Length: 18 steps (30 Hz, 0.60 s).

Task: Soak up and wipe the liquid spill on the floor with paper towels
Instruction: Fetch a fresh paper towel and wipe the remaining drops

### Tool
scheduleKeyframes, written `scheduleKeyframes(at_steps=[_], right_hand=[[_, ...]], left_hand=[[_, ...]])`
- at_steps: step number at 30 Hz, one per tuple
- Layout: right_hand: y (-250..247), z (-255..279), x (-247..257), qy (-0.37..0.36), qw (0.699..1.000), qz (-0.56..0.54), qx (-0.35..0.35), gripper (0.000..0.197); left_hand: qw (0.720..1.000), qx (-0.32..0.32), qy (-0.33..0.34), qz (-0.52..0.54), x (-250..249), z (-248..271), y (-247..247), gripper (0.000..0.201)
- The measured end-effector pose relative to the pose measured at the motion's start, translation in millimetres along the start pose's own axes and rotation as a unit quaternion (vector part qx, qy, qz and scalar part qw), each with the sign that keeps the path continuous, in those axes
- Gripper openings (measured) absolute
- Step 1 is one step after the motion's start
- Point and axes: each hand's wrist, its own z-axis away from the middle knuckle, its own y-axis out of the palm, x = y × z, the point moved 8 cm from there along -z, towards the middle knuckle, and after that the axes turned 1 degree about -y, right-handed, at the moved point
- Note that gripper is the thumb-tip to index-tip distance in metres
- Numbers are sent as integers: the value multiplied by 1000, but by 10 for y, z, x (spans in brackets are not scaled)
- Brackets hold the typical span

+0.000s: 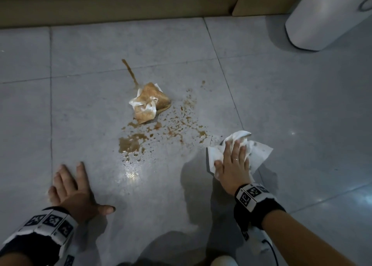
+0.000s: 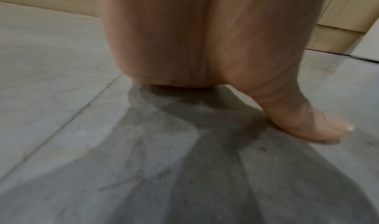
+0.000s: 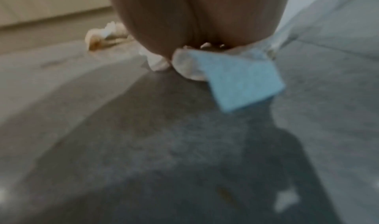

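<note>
Right hand (image 1: pixel 233 165) pressed flat on white crumpled paper towel (image 1: pixel 259 151); left hand (image 1: pixel 72 189) splayed, released, on grey tiled floor (image 1: pixel 80 108); brown liquid spill (image 1: pixel 130 143) and soaked brown-stained towel wad (image 1: pixel 149 102) between.

Each wrist carries a black fabric strap set with white blocks printed with square black-and-white coded markers, one band behind the left hand (image 1: pixel 68 191) and one behind the right hand (image 1: pixel 233 165). A thin ring sits on a finger of the right hand. A thin dark cable runs beneath the right wristband. The forearms are bare, without sleeves.
</note>
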Motion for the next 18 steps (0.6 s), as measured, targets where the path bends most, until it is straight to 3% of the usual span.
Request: scheduleKeyframes(at_steps=[4, 10, 11, 13, 15, 18], right_hand=[[-52, -5, -55, -18, 1000, -5, 4, 58], [-412, -195, 24, -75, 995, -18, -61, 48], [-525, -189, 111, -87, 992, -36, -87, 46], [-779, -135, 353, -138, 967, -29, -212, 41], [-717, -192, 617, -175, 968, -31, -177, 36], [-485, -310, 889, -188, 976, -5, -111, 51]], left_hand=[[1000, -14, 13, -13, -105, 74, -125, 169], [998, 14, -29, -62, -143, 175, -202, 149], [997, 22, -33, -74, -144, 180, -201, 148], [994, 44, -42, -89, -139, 198, -189, 147], [994, 53, -42, -88, -134, 207, -197, 146], [995, 54, -34, -76, -147, 203, -206, 147]])
